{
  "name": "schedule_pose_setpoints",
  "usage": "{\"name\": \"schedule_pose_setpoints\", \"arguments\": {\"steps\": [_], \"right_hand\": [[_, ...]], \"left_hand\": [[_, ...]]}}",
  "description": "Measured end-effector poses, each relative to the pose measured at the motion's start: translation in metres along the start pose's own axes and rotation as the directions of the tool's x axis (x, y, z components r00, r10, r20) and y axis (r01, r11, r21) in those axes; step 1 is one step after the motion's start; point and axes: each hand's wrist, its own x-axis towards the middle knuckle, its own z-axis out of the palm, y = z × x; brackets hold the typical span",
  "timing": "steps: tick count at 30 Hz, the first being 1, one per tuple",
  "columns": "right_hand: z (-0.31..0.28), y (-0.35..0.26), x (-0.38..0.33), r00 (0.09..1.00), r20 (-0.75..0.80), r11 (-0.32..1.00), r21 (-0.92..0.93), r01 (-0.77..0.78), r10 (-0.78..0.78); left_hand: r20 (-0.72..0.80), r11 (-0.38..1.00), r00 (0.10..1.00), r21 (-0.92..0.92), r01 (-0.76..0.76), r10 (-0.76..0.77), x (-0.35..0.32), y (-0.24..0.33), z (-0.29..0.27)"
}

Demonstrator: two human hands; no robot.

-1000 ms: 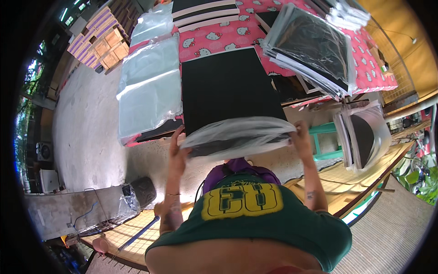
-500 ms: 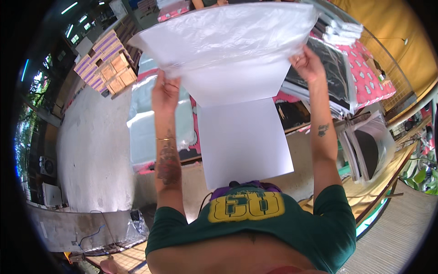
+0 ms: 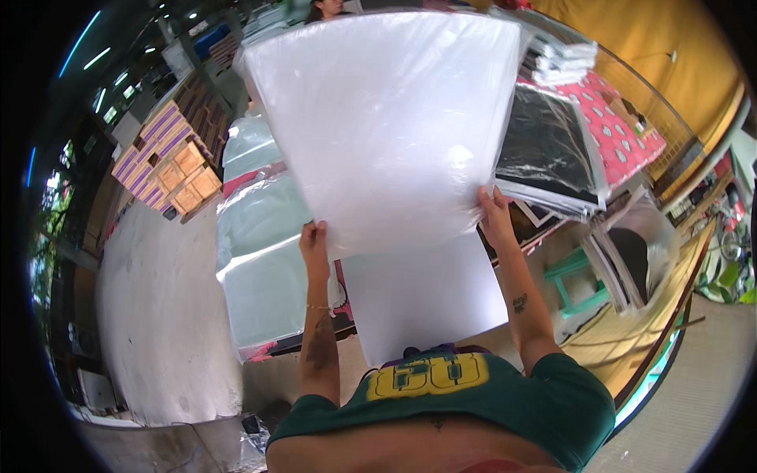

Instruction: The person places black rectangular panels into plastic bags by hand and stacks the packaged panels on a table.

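Observation:
A large white sheet in a clear plastic sleeve (image 3: 386,118) is held up ahead of me, tilted, its glossy film smooth with a few creases. My left hand (image 3: 314,238) pinches the near left corner, its fingers closed. At the near right corner, my right hand (image 3: 494,211) is closed on the same sleeve's edge. Beneath the sleeve's near edge lies another white sheet (image 3: 426,296), reaching back toward my shirt. How far the film covers the held sheet at its near edge is hard to make out.
Left of the sheets are pale, clear-wrapped stacks (image 3: 264,276). At the right, a black plastic-wrapped stack (image 3: 548,142) lies beside pink patterned cloth (image 3: 611,118). A green stool (image 3: 579,284) and wrapped boards (image 3: 631,256) stand lower right. Boxes (image 3: 169,165) are piled far left; a person (image 3: 327,9) is beyond.
Both hands have come down and nearer to me, drawing the sleeve's near edge with them. The film, bunched before, now lies stretched along the white sheet.

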Motion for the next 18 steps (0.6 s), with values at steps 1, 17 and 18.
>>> {"name": "schedule_pose_setpoints", "arguments": {"steps": [1, 17, 18], "right_hand": [[-0.007, 0.004, -0.009, 0.999, -0.012, 0.999, -0.012, -0.046, 0.045], [-0.102, -0.059, 0.000, 0.826, -0.465, 0.947, -0.185, 0.262, -0.319], [-0.111, -0.072, 0.009, 0.771, -0.514, 0.926, -0.211, 0.312, -0.377]], "left_hand": [[0.058, 0.996, 0.998, -0.082, 0.031, -0.026, -0.008, 0.011, -0.007], [0.318, 0.993, 0.948, -0.117, 0.029, 0.010, 0.002, 0.035, 0.131], [0.409, 0.962, 0.912, -0.240, 0.131, -0.023, 0.010, 0.035, 0.160]]}}
